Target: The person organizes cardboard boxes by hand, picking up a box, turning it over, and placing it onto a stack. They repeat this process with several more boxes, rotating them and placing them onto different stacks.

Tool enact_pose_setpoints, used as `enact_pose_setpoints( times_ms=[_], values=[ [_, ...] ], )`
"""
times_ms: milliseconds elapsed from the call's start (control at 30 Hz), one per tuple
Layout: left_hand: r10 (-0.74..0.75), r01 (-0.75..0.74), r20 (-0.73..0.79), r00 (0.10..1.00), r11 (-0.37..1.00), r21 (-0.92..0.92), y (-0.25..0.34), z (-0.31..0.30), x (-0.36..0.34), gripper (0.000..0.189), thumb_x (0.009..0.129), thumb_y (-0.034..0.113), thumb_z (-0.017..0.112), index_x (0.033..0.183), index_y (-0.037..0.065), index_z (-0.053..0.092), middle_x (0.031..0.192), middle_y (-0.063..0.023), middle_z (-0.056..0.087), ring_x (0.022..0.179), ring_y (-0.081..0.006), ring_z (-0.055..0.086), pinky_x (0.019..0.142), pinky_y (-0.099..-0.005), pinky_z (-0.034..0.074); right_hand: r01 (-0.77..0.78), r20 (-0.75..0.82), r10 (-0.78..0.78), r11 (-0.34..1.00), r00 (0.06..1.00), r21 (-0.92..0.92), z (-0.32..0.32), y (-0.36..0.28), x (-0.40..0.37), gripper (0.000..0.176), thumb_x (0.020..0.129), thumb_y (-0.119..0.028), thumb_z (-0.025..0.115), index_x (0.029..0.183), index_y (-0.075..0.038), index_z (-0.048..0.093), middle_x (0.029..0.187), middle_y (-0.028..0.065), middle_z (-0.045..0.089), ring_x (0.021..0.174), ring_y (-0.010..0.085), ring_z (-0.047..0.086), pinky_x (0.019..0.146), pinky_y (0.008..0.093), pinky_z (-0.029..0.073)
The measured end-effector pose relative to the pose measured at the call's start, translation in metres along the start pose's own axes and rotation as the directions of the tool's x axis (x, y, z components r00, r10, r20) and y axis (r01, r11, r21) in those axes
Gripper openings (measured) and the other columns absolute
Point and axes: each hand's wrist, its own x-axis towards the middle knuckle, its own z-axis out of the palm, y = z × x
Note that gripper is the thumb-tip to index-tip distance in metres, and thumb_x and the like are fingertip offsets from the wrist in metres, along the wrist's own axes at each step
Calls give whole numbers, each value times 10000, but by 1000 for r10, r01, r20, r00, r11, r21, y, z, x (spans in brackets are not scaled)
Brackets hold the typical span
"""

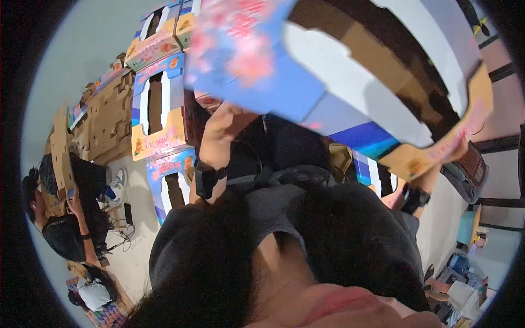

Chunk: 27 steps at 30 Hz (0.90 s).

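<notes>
A printed cardboard carton point(350, 117) is tilted in front of me, blue with pink blossoms and an orange end. Its large cut-out opening shows brown board and white inner faces. At the carton's lower left edge is my left hand point(221, 123), fingers curled in and their tips partly hidden by the board. My right hand point(458, 148) grips the orange end at the right, its fingers mostly behind the panel. Both wrists wear black bands. The blossom side is smeared by motion.
Matching cartons point(158, 104) are stacked at my left, and another carton point(377, 175) stands behind my right arm. Flattened brown cardboard point(104, 112) leans farther left. One person point(68, 229) handles cardboard there, and another person point(95, 290) is below. Cables point(123, 229) lie on the floor.
</notes>
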Motion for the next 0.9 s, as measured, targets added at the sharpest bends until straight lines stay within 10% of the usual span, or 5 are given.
enact_pose_setpoints(
  times_ms=[133, 300, 900],
  values=[
    [15, 37, 170, 985, 953, -299, -13, 16, 46, 785, 833, 393, 568, 1472, 112, 209, 1470, -190, 307, 1357, -316, 312, 1099, -459, 241, 97, -190, -134, 977, 973, -190, -23, -60, -34, 508, 794, -300, 559, 1192, 3, 469, 1053, 135, 581, 919, 229, 589, 815, 345, 488],
    [-49, 98, 235, 971, 974, -206, -36, 45, 68, 718, 882, 368, 505, 1481, 123, 193, 1514, -224, 204, 1374, -329, 284, 1101, -446, 246, 118, -350, -249, 927, 903, -355, -46, -114, -82, 534, 800, -340, 548, 1207, -4, 468, 1069, 134, 578, 936, 237, 586, 829, 354, 481],
    [-442, 474, 341, 829, 880, -12, -125, 91, 81, 485, 941, 287, 521, 1361, 76, 400, 1307, -113, 508, 1246, -217, 460, 1047, -374, 340, -154, -746, -218, 906, 629, -394, -131, -129, -209, 634, 822, -485, 507, 1261, -31, 462, 1126, 128, 569, 995, 266, 574, 881, 387, 452]
  ],
)
